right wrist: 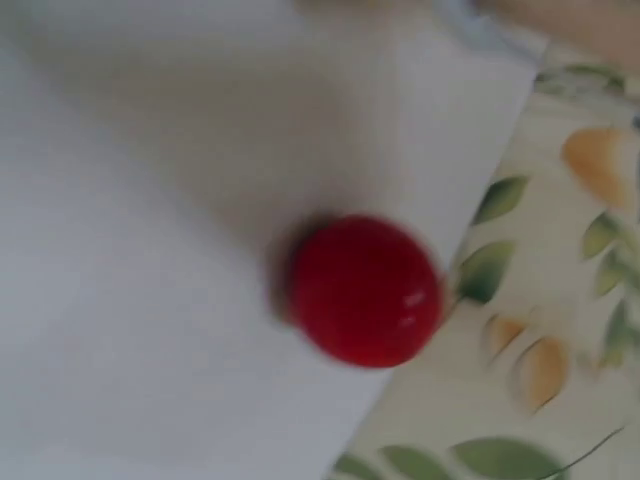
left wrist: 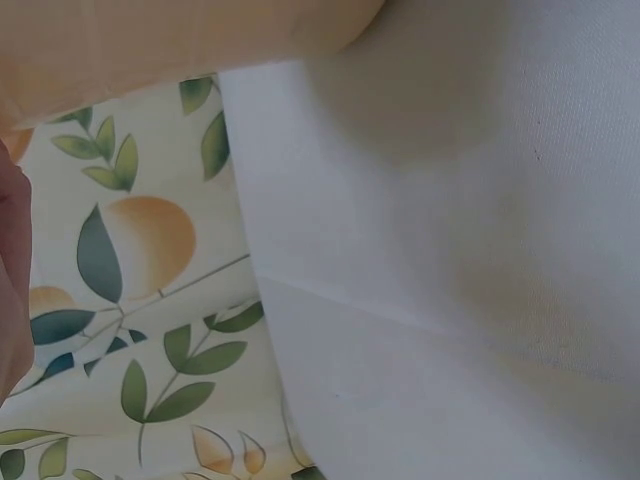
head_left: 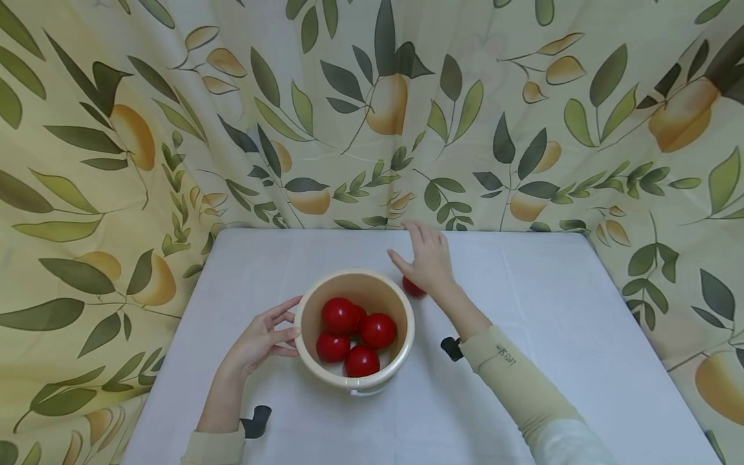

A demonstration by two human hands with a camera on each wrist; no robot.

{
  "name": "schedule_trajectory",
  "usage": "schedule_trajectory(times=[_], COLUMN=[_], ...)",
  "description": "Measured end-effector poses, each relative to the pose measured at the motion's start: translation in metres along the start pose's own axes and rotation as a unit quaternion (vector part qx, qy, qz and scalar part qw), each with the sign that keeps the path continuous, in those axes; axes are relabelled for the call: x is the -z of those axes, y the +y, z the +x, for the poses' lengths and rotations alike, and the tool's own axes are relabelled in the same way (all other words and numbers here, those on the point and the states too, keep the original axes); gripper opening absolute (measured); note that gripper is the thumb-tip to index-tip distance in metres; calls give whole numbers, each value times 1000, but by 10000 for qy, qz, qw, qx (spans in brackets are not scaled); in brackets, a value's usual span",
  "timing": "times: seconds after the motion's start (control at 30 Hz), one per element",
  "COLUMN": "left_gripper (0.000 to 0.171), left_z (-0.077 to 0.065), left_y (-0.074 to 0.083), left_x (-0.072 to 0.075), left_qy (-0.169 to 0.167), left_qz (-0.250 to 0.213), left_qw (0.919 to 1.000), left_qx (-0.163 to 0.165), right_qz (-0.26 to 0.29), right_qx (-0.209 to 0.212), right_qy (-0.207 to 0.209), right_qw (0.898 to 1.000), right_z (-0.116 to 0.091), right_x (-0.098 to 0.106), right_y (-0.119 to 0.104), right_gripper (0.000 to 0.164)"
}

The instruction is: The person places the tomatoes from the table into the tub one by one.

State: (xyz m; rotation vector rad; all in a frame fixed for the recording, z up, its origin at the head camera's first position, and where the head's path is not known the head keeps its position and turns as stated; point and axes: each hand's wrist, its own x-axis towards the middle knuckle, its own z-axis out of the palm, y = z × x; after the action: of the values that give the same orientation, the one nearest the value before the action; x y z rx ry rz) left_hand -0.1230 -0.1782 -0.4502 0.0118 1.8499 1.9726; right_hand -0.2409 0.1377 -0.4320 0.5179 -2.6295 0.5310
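Note:
A cream bucket point(head_left: 308, 368) stands on the white-covered table with several glossy red balls point(head_left: 379, 330) inside. My left hand point(head_left: 264, 336) rests against the bucket's left side, its fingers spread along the outer wall and the thumb near the rim. Beyond the bucket's right rim, another red ball point(right wrist: 365, 290) lies on the table. Over that ball is my right hand point(head_left: 429, 261), thumb held apart from extended fingers, partly hiding it in the head view. Nothing is seen gripped in the right hand.
The white-covered table point(head_left: 552, 336) ends at a far edge just beyond the loose ball. A curtain point(head_left: 476, 116) printed with fruit and leaves hangs behind and at both sides. On the bucket's near side a pale handle point(head_left: 369, 391) hangs down.

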Motion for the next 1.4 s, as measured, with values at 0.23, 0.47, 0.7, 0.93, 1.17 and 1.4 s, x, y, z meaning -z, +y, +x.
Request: schedule_trajectory(times=[0.23,0.47,0.7,0.93,1.17,1.4], left_gripper=[67,67,66,66,65,65], left_z=[-1,0,0,0,0,0], left_y=[-1,-1,-1,-1,0,-1], left_x=[1,1,1,1,0,1], left_qy=[16,39,64,43,60,33], left_qz=[-7,43,53,36,21,20], left_qw=[10000,10000,10000,10000,10000,10000], left_qx=[4,1,-8,-20,2,-5], right_qz=[-100,-184,-112,-29,-99,-163], right_qx=[-938,-1412,-1631,-1725,-1692,-1590], right_qy=[-1129,-2084,-2415,-2330,-2127,-1966], right_qw=[9891,9676,9565,9571,9623,9674], right_z=[-19,-42,-54,-58,-61,-63], right_x=[-21,-43,-58,-69,-76,-77], right_y=[50,70,76,78,80,81], right_gripper=[78,91,93,87,81,79])
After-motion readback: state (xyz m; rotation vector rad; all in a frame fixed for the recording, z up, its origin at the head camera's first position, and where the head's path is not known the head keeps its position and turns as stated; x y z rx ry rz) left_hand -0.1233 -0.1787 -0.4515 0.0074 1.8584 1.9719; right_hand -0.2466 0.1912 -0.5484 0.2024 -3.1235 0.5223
